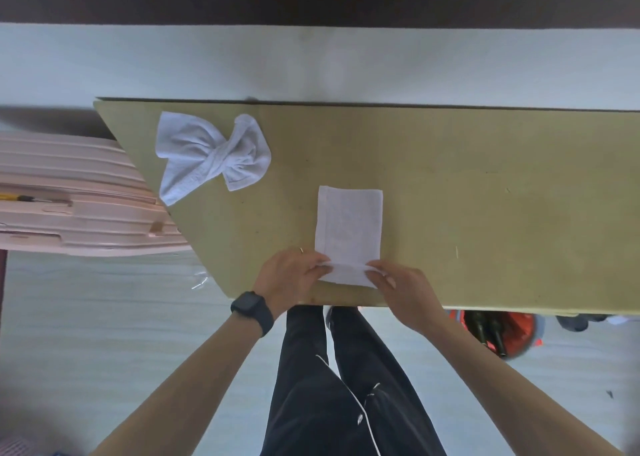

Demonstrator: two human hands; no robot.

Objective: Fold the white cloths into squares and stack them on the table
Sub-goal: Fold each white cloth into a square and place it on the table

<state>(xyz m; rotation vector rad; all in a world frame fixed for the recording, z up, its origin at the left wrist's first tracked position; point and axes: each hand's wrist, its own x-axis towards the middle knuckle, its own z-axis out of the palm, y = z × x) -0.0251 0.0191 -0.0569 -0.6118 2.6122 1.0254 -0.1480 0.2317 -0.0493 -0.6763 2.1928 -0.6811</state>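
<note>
A white cloth (pixel 349 225) lies on the olive table (pixel 485 195) as a long narrow rectangle, running away from me. Its near end is lifted and curled over. My left hand (pixel 294 272) pinches the near left corner of that end. My right hand (pixel 398 282) pinches the near right corner. A second white cloth (pixel 211 155) lies crumpled and twisted near the table's far left corner, apart from both hands.
A pink ribbed suitcase (pixel 76 199) stands off the table's left edge. Under the table on the right are dark bottles in a red holder (pixel 495 331). The table's near edge runs just below my hands.
</note>
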